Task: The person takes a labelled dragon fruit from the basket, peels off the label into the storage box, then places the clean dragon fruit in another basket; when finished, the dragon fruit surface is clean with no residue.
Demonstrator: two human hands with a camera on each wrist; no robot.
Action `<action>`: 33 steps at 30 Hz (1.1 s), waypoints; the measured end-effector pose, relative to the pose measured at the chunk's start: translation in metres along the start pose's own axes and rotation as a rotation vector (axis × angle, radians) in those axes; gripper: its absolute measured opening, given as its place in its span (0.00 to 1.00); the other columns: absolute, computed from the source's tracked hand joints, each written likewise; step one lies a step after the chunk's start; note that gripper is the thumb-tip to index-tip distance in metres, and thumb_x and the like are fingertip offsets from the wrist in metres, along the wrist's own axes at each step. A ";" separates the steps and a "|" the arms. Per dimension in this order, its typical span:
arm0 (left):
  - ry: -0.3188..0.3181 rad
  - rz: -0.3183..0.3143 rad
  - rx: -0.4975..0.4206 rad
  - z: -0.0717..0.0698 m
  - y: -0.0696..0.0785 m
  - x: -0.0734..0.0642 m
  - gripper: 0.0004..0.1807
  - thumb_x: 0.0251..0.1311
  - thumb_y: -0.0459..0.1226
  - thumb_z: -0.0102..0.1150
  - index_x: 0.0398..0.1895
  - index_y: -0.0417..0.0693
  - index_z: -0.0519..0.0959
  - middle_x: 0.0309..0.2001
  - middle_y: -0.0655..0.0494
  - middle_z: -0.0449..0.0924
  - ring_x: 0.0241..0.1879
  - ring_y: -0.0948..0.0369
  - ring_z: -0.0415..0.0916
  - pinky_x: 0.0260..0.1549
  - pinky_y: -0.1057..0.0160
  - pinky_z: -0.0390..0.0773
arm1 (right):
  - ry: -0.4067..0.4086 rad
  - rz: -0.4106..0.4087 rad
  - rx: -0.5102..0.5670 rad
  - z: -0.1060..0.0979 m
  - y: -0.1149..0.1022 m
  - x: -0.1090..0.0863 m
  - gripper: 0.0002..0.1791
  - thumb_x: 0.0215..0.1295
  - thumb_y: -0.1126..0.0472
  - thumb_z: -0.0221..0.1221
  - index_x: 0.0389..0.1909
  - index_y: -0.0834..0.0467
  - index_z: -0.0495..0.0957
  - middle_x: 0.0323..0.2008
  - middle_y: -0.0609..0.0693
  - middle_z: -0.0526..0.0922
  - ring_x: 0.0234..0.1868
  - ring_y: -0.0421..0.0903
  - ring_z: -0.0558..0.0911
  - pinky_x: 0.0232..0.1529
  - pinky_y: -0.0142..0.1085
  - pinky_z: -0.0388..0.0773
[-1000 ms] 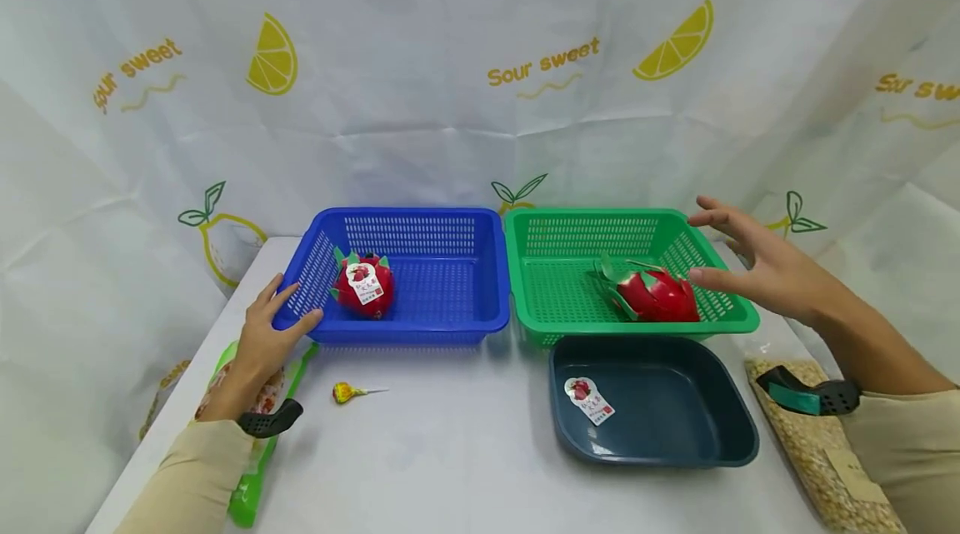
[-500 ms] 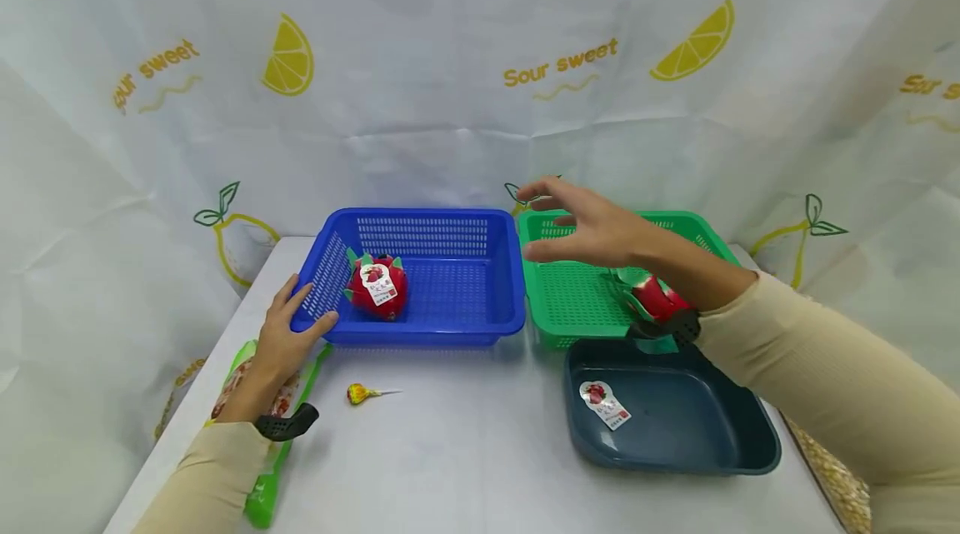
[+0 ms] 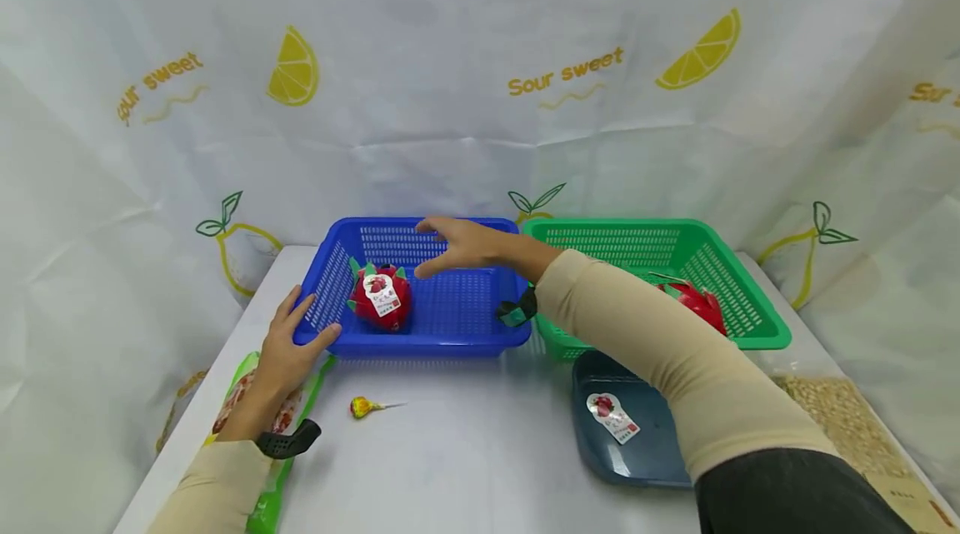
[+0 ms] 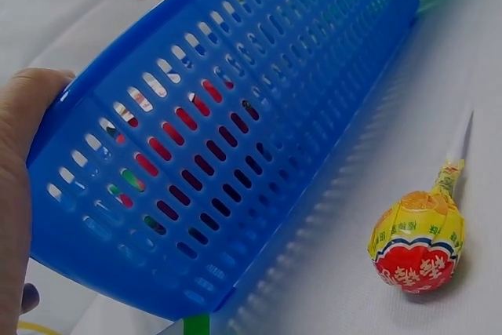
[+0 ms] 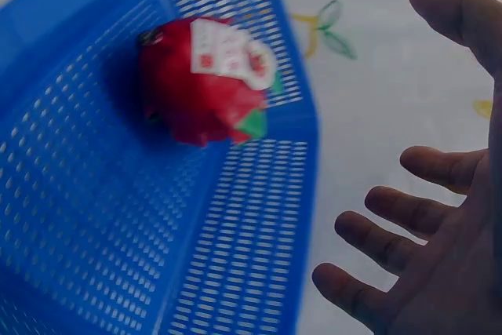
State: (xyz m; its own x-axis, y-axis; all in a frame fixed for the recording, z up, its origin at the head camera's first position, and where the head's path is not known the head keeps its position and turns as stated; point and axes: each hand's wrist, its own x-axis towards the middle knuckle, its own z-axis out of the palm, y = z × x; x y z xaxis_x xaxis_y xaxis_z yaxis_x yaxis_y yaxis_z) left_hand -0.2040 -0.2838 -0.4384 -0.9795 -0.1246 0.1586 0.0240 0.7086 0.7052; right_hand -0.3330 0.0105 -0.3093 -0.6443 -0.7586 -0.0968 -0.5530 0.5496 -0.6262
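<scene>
My left hand (image 3: pixel 288 351) holds the near left corner of a blue plastic basket (image 3: pixel 457 342), thumb at the rim and fingers along the left side. A red dragon fruit (image 3: pixel 393 309) with green tips and a white label lies inside at the left. Over the same basket my right hand (image 3: pixel 465 247) hovers with fingers apart and nothing in it, right of the fruit. In the right wrist view its fingers (image 5: pixel 376 241) are spread beside the basket's edge. A second dragon fruit (image 3: pixel 701 306) sits in the green basket (image 3: pixel 765 338), partly covered by the right sleeve.
A wrapped lollipop (image 3: pixel 362 407) lies before the blue basket. Under the left forearm is a green-edged bag (image 3: pixel 300 426). A dark blue tub (image 3: pixel 600 451) with a label inside stands front right, partly behind the right arm. A bag of pale grains (image 3: pixel 847 417) lies at the right edge.
My right hand has swept left from the green basket to above the blue one, fingers still apart. My left hand has stayed at the blue basket's corner.
</scene>
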 end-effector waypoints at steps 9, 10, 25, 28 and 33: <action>0.002 -0.012 -0.025 -0.003 -0.001 -0.009 0.45 0.61 0.56 0.58 0.75 0.42 0.55 0.76 0.48 0.39 0.71 0.38 0.39 0.59 0.30 0.51 | -0.130 0.085 -0.195 0.053 0.016 0.060 0.52 0.58 0.37 0.62 0.73 0.63 0.54 0.70 0.56 0.60 0.70 0.51 0.58 0.67 0.43 0.57; 0.003 -0.012 -0.027 -0.003 0.000 -0.008 0.45 0.61 0.56 0.58 0.75 0.43 0.55 0.76 0.49 0.39 0.71 0.39 0.39 0.59 0.30 0.51 | -0.137 0.093 -0.206 0.058 0.017 0.064 0.52 0.57 0.37 0.62 0.73 0.63 0.53 0.70 0.57 0.61 0.70 0.51 0.59 0.66 0.42 0.58; -0.007 -0.038 -0.047 0.001 0.001 -0.002 0.44 0.61 0.53 0.60 0.75 0.47 0.55 0.77 0.53 0.37 0.71 0.39 0.40 0.60 0.32 0.51 | -0.200 0.142 -0.431 0.072 0.013 0.089 0.51 0.53 0.36 0.64 0.73 0.56 0.56 0.62 0.55 0.67 0.62 0.51 0.68 0.60 0.51 0.65; 0.000 -0.036 -0.061 0.002 0.000 -0.001 0.44 0.61 0.53 0.60 0.75 0.46 0.55 0.77 0.53 0.38 0.72 0.40 0.39 0.61 0.32 0.50 | -0.217 0.186 -0.476 0.064 0.020 0.087 0.49 0.55 0.41 0.64 0.75 0.50 0.53 0.65 0.53 0.64 0.64 0.52 0.65 0.61 0.62 0.56; 0.013 -0.014 -0.085 0.002 -0.001 0.000 0.44 0.61 0.53 0.61 0.75 0.45 0.56 0.76 0.53 0.39 0.72 0.41 0.40 0.61 0.34 0.50 | -0.225 0.228 -0.495 0.054 0.033 0.078 0.50 0.57 0.46 0.63 0.76 0.41 0.45 0.68 0.52 0.58 0.62 0.52 0.66 0.61 0.60 0.59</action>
State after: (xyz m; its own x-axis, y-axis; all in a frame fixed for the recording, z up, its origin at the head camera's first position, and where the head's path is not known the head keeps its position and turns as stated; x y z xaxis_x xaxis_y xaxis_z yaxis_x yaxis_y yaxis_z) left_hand -0.2048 -0.2831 -0.4410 -0.9771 -0.1435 0.1569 0.0279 0.6451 0.7636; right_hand -0.3736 -0.0492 -0.3792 -0.6780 -0.6277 -0.3825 -0.6289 0.7647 -0.1402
